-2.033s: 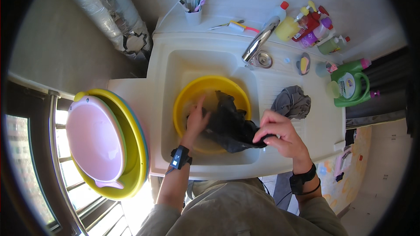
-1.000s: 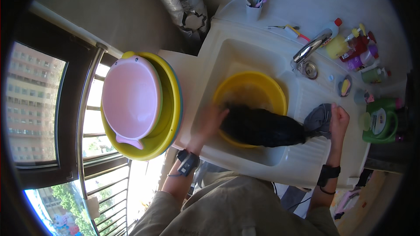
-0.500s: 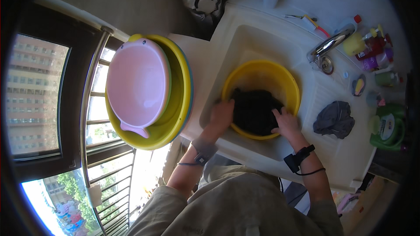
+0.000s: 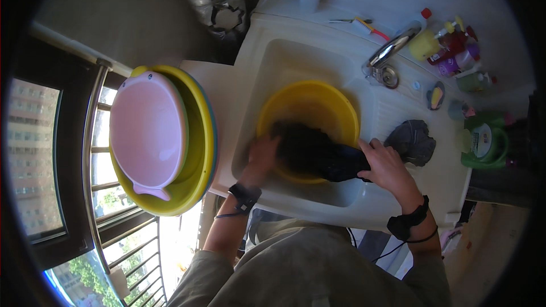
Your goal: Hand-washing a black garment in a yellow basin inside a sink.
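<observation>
A long bunch of black, limp fabric (image 4: 318, 150) lies slantwise across the round yellow plastic basin (image 4: 310, 92), which sits inside the off-white rectangular sink (image 4: 284, 59); its left part is down in the basin, and its right end passes over the basin's right-hand rim. The right hand (image 4: 385, 166) is closed on that right end, thumb and fingers pinching the fabric just beyond the rim. The left hand (image 4: 263, 153) is beside the basin's left rim, at the other end of the fabric — it is too blurred to say whether its fingers grip the fabric or only rest against it. If the left hold is loose, a strong pull from the right could drag the whole bunch over the rim, and if the fabric is wet it could drip into the sink or onto the ribbed white drainboard (image 4: 384, 112). The pinch takes in only the tip, so a heavy, soaked bunch could slip free and splash back. The basin could also tip or slide if the fabric is hauled hard against its edge — and a wide swing to the right could brush the crumpled dark grey cloth (image 4: 410, 142) lying on the drainboard, near the right hand
</observation>
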Demonstrator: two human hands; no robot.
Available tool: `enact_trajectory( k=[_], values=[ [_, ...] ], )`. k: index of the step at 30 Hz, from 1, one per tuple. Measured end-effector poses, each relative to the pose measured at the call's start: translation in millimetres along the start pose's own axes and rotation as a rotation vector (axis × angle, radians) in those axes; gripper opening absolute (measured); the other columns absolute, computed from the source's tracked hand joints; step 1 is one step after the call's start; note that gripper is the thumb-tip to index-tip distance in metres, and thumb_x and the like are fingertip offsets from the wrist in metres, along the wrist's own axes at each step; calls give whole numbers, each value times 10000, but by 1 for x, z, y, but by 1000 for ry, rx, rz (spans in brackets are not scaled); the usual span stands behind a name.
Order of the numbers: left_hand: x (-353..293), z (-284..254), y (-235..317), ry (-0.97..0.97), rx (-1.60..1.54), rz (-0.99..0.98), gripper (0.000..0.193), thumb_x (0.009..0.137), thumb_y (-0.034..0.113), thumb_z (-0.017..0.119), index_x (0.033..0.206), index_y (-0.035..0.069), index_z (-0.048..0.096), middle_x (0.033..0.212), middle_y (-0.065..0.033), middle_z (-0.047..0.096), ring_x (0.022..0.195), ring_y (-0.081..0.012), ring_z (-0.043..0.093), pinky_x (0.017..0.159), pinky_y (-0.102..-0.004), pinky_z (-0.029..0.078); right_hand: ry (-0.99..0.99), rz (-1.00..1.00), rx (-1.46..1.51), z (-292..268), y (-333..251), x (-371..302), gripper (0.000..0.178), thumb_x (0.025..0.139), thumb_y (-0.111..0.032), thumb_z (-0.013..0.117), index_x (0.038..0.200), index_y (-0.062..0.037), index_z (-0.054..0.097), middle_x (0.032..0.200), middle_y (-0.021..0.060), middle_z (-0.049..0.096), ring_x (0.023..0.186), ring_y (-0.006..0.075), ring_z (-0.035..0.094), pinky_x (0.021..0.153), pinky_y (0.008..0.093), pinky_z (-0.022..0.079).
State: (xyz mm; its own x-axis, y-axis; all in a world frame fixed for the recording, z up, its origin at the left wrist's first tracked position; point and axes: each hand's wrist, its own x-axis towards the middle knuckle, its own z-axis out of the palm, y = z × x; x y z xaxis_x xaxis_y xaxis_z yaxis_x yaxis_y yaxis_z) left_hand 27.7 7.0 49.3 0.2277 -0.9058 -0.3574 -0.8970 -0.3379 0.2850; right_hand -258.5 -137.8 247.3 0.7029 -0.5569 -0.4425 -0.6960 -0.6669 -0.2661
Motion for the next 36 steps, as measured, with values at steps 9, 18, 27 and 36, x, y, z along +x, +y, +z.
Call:
enact_trajectory(
  k=[9, 18, 27, 36],
  values=[
    [-9, -31, -8, -16, -760, -181, 443, 828, 150, 640, 1268, 103, 606, 1136, -162, 669, 1041, -284, 639, 913, -387, 500, 266, -214, 385, -5, 38, 0, 313, 754, -84, 752, 1020, 7, 615, 973, 165, 607, 865, 370, 605, 787, 395, 486],
    [12, -26, -25, 266, -1879, -149, 412, 811, 81, 530, 1211, 9, 598, 1120, -138, 654, 1044, -243, 628, 934, -350, 500, 186, 135, 1665, 1, 32, 30, 252, 870, -111, 674, 1101, -17, 639, 993, 31, 660, 963, 131, 618, 894, 271, 479],
    [91, 7, 12, 384, -407, -222, 777, 787, 384, 742, 1439, 107, 424, 1260, -320, 542, 1168, -458, 536, 980, -500, 451, 427, 170, 1132, 148, 52, 190, 671, 804, -243, 775, 1388, -84, 484, 1335, 203, 536, 1264, 343, 493, 1060, 404, 394],
    [105, 66, 47, 134, -189, -177, 1090, 716, 507, 775, 1562, 157, 182, 1540, -304, 152, 1408, -495, 203, 1092, -658, 240, 472, 214, 225, 205, -2, 225, 605, 881, -366, 650, 1444, -241, 466, 1498, 202, 335, 1303, 434, 395, 1027, 577, 347]
  ],
)
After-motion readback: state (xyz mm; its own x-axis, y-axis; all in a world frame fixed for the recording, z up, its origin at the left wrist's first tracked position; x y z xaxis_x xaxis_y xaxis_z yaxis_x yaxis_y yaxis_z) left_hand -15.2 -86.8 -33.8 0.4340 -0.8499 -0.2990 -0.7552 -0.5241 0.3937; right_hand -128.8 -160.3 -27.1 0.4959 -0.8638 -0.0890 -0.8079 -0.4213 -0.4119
